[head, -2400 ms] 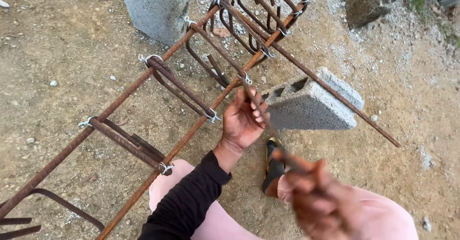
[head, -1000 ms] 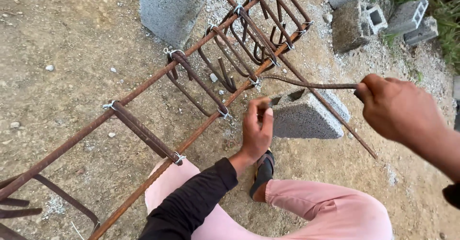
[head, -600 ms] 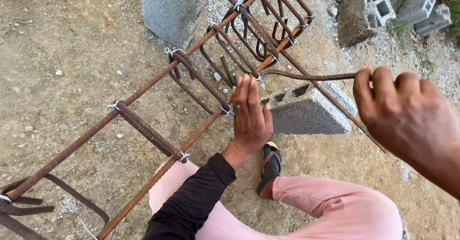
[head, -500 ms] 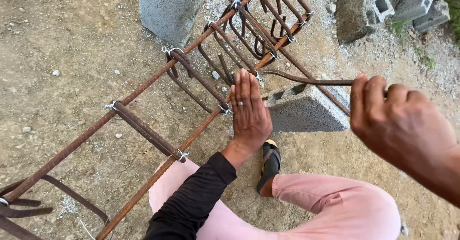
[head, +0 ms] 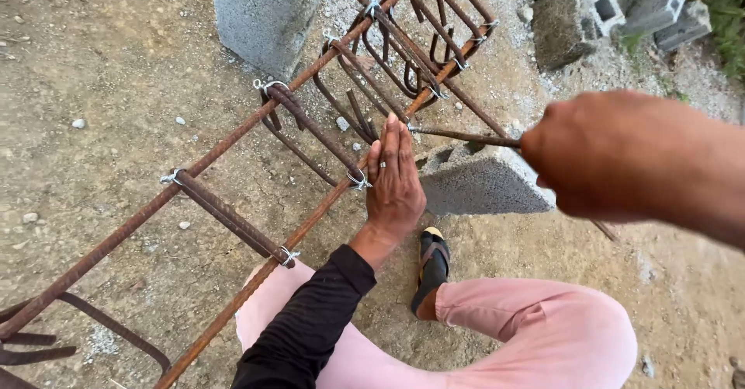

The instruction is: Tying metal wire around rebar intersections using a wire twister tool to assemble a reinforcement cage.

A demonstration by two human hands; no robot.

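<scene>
Outstretched, left hand (head: 394, 181) flat against rebar cage (head: 310, 125), right hand (head: 613, 156) fisted around rod (head: 466, 135)

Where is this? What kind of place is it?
Probably an outdoor building site. A rusty rebar cage tied with wire sits on grey concrete blocks over bare dirt ground, with more blocks piled nearby.

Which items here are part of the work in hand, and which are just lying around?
In hand:
- left hand, flat against the rebar cage
- right hand, gripping a thin rusty rod
- wire ties

Lying about:
- concrete blocks at top right
- loose stones
</scene>
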